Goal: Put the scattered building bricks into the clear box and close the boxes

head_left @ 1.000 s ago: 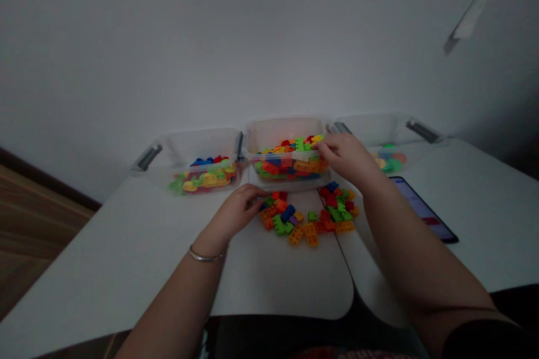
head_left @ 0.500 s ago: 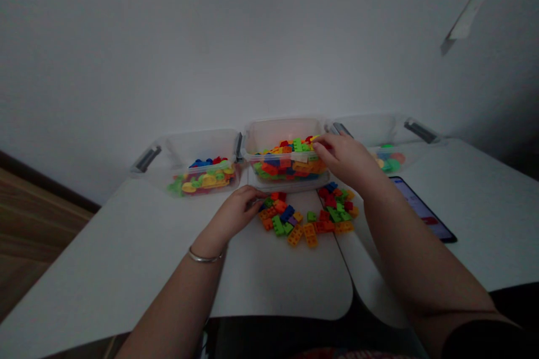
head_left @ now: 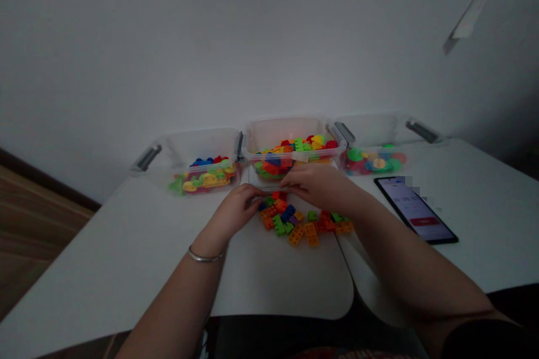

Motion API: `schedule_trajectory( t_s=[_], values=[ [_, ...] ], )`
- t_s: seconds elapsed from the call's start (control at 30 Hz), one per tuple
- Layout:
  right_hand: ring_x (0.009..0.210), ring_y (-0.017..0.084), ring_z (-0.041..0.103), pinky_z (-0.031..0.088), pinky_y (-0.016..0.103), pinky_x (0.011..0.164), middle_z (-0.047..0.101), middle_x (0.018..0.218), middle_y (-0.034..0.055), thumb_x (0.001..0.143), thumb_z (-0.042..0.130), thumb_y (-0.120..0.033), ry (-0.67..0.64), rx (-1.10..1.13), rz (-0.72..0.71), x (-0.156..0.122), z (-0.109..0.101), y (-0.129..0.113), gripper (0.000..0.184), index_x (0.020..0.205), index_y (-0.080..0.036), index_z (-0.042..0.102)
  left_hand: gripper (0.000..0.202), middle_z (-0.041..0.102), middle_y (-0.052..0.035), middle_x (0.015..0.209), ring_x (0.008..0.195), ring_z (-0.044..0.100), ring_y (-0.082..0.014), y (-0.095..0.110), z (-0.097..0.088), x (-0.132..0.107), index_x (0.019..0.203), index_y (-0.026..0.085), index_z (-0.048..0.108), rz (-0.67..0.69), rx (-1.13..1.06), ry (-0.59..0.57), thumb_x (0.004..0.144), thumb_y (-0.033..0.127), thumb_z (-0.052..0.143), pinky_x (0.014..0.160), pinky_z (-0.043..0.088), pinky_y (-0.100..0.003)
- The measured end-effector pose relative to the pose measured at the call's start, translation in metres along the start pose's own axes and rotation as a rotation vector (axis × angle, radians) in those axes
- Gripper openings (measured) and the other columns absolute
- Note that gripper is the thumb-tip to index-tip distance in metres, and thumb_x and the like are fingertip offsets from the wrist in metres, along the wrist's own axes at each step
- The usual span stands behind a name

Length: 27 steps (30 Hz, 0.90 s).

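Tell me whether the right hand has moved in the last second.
Yes. The right hand left the middle bin and came nearer, over the loose bricks before it.

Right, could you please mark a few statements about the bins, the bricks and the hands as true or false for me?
1. A left bin, a middle bin and a right bin, all clear plastic, stand in a row at the back of the table. True.
2. The right hand reaches into the middle bin. False: it is over the loose bricks in front of that bin.
3. The phone lies right of the loose bricks, screen lit. True.
4. The bracelet is on the right wrist. False: it is on the wrist of the left hand.
5. The right bin is empty. False: it holds round coloured discs.
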State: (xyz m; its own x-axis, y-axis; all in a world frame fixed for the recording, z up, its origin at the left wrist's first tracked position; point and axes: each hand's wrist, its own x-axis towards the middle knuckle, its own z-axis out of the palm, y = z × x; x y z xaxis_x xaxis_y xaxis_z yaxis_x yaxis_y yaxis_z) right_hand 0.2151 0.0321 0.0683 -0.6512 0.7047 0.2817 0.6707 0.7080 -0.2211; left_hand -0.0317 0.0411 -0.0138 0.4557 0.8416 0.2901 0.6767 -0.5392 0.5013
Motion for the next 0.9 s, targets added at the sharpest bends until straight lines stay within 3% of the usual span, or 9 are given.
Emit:
schedule_trajectory(
  t_s=[0.13,0.33,0.7,0.9],
  values=[
    [0.091,0.023,0.070,0.047,0.030,0.069,0.076,0.103,0.0066,0.094,0.054,-0.018,-0.201,-0.132,0.023,0.005,0.023,0.001,0.027,0.109,-0.024,0.075,0.026,0.071,-0.0074,0.097,0.094,0.066,-0.0212,0.003,0.000,0.001,0.106,0.019,0.073,0.025,-0.004,-0.013,0.087,0.010,0.059,0.089,0.054,-0.038],
    [0.094,0.023,0.070,0.048,0.029,0.072,0.075,0.100,0.0087,0.095,0.051,-0.014,-0.229,-0.144,0.004,0.007,0.046,0.010,0.025,0.107,-0.018,0.073,0.025,0.071,-0.0072,0.097,0.095,0.066,-0.0217,0.003,0.002,0.002,0.106,0.020,0.072,0.041,0.007,0.003,0.086,0.011,0.060,0.090,0.054,-0.039],
    [0.093,0.024,0.071,0.049,0.031,0.074,0.077,0.099,0.0106,0.094,0.049,-0.011,-0.285,-0.131,0.147,0.004,0.032,-0.001,0.026,0.099,-0.017,0.074,0.022,0.072,-0.0083,0.097,0.096,0.066,-0.0230,0.003,0.002,0.002,0.103,0.019,0.072,0.055,0.019,-0.007,0.087,0.011,0.060,0.090,0.054,-0.041],
    [0.088,0.024,0.070,0.047,0.029,0.066,0.073,0.099,0.0096,0.094,0.050,-0.015,-0.249,-0.179,0.116,0.002,0.032,0.001,0.023,0.100,-0.018,0.073,0.023,0.072,-0.0073,0.097,0.097,0.066,-0.0227,0.002,0.002,0.002,0.104,0.020,0.072,0.051,0.019,-0.006,0.086,0.011,0.061,0.091,0.054,-0.040]
  ],
)
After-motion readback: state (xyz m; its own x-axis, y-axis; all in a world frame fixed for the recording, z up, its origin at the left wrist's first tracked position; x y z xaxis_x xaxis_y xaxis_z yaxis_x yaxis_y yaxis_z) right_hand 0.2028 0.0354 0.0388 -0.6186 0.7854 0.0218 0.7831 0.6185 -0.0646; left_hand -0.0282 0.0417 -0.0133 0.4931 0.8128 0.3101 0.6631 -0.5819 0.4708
